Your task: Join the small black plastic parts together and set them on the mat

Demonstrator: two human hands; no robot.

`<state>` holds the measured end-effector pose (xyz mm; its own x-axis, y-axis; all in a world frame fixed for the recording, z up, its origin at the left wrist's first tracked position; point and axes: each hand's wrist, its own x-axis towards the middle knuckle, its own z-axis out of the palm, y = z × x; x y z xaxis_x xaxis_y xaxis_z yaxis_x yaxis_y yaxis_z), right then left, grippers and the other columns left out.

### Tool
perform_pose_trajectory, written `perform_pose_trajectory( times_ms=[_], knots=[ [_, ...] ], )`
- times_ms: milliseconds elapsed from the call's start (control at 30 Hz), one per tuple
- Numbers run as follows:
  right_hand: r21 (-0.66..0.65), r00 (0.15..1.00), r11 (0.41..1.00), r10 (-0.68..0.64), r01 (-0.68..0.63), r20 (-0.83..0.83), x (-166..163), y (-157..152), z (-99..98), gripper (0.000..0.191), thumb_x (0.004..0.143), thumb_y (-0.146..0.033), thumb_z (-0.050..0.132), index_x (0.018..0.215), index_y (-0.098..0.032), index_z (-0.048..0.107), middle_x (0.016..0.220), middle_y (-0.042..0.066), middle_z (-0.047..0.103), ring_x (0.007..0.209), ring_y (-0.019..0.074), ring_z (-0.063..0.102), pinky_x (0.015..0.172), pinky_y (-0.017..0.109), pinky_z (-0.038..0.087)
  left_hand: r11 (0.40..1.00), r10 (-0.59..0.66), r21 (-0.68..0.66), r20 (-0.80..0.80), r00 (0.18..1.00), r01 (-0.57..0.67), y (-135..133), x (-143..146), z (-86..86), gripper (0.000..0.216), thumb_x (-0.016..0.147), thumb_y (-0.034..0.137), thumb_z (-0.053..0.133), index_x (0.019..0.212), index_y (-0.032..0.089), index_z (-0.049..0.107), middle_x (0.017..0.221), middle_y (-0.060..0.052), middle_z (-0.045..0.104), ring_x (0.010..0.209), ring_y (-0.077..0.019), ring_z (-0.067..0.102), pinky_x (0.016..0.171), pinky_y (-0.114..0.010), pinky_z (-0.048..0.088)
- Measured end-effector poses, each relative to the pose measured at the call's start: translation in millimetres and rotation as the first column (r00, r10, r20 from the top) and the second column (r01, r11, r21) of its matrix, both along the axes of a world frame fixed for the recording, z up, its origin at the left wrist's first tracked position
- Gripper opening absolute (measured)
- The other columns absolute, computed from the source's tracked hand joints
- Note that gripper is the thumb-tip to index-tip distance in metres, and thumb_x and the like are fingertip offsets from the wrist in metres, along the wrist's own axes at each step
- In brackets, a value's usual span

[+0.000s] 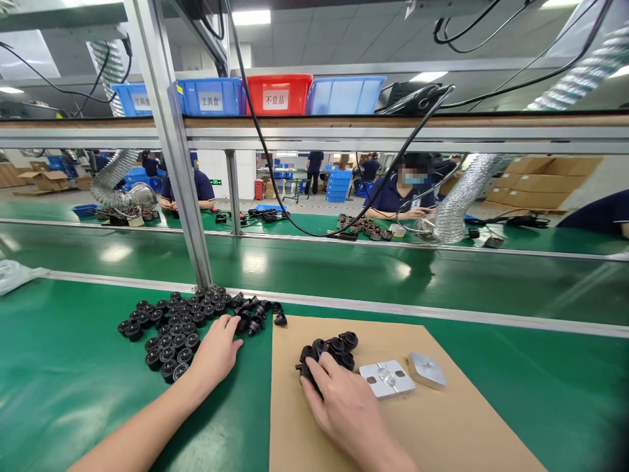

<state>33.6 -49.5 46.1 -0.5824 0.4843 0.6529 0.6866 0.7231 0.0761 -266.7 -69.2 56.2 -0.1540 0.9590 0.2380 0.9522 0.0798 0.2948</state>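
Note:
My left hand (219, 349) reaches to a loose pile of small black plastic fittings (255, 322). Its thumb and fingertips are apart at the pile's near edge, and nothing shows between them. On the brown cardboard sheet (407, 432), my right hand (346, 401) has its thumb and fingers around a black plastic fitting (310, 375), partly hidden by the fingers. That fitting sits at the near side of a cluster of similar black fittings (339, 347). Right of this hand lie a silver metal block with a clear centre (388, 379) and a second metal block (426, 370).
Many round black caps (171, 341) stand grouped left of my left hand. A metal post (171, 144) rises behind them. Blue bins (211, 95) and a red bin (278, 92) line the shelf above. A black cable hangs in front. Across the green bench, a masked person (403, 193) works.

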Motion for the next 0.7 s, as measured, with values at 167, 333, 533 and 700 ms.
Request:
perform_pose_trajectory(
  times_ms=[167,333,533,700],
  knots=[
    [-0.019,1.000,1.000,0.008,-0.008,0.020,2,1,3.4,0.023,0.101,-0.024,0.052,0.120,-0.018,0.061,0.094,0.005,0.059,0.063,0.0198,0.059,0.056,0.033,0.034,0.990,-0.065,-0.120,0.045,0.997,0.070,-22,26,19.0,0.016,0.094,0.023,0.064,0.107,0.016,0.069,0.111,-0.009,0.067,0.107,-0.0279,0.064,0.096,-0.041,0.050],
    [-0.006,0.984,0.985,0.171,-0.171,-0.044,-3,-13,14.2,0.022,0.103,-0.025,0.054,0.123,-0.019,0.059,0.094,0.005,0.060,0.066,0.0190,0.059,0.056,0.033,0.037,0.924,-0.155,-0.310,0.231,0.961,0.224,-58,46,44.8,0.050,0.078,0.031,0.084,0.125,0.027,0.068,0.124,-0.003,0.068,0.119,-0.0276,0.062,0.101,-0.037,0.046],
    [-0.054,0.915,0.928,0.373,-0.369,0.152,-34,-25,-8.7,0.069,0.082,-0.027,0.081,0.144,-0.019,0.051,0.119,0.014,0.066,0.076,0.0222,0.069,0.053,0.031,0.044,0.959,0.053,-0.272,-0.082,0.995,-0.073,-77,-14,88.7,0.031,0.078,0.014,0.073,0.108,0.019,0.066,0.112,-0.004,0.068,0.104,-0.0244,0.065,0.085,-0.033,0.042],
    [-0.231,0.879,0.898,0.422,-0.373,0.221,-57,-25,-24.2,0.054,0.079,-0.026,0.083,0.128,-0.026,0.063,0.104,0.007,0.068,0.070,0.0222,0.069,0.048,0.030,0.039,0.850,0.204,-0.457,-0.171,0.964,-0.261,-82,-46,102.6,0.053,0.058,0.011,0.087,0.105,0.016,0.063,0.098,-0.005,0.070,0.090,-0.0268,0.068,0.065,-0.029,0.032]
  ],
)
